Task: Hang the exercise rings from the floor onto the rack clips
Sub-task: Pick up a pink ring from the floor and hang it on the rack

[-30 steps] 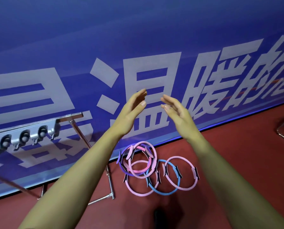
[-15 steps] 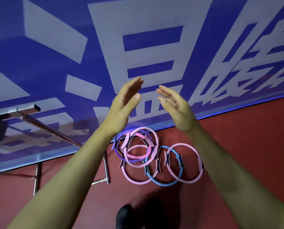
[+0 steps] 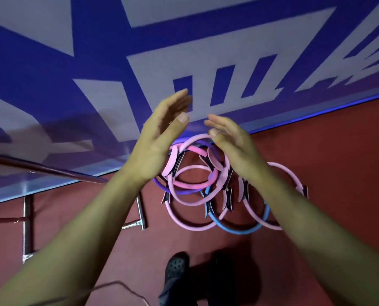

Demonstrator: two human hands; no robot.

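Both hands are raised in front of the body, palms turned toward each other, fingers straight and together, holding nothing. Left hand [image 3: 159,138] and right hand [image 3: 232,144] stand close but apart, with a gap between the fingertips.

Exercise rings [image 3: 197,184] lie in an overlapping heap on the red floor [image 3: 327,151], below and beyond both hands, at the foot of the blue banner wall [image 3: 95,62]. From this view the right wrist overlaps the heap; no contact, since the hands are well above the floor. Count uncertain because of overlap: several pale pink rings, one brighter pink, one purple [image 3: 179,192], one blue [image 3: 232,228]. Each carries padded grips on dark brackets.

Rack frame [image 3: 27,217]: only a slanted bar and the floor legs show, to the left of the left hand. The clips are out of frame, so I cannot tell whether any ring hangs there.

Judgement: task at its start or between rings; the visible rings are all on the floor. The facing open palms suit taking a ring by its two opposite pads. The rings are interlaced, so lifting one may drag its neighbours; the topmost pale pink ring [image 3: 195,138], nearest below the fingertips, looks freest.

A dark shoe [image 3: 176,269] shows below the forearms.
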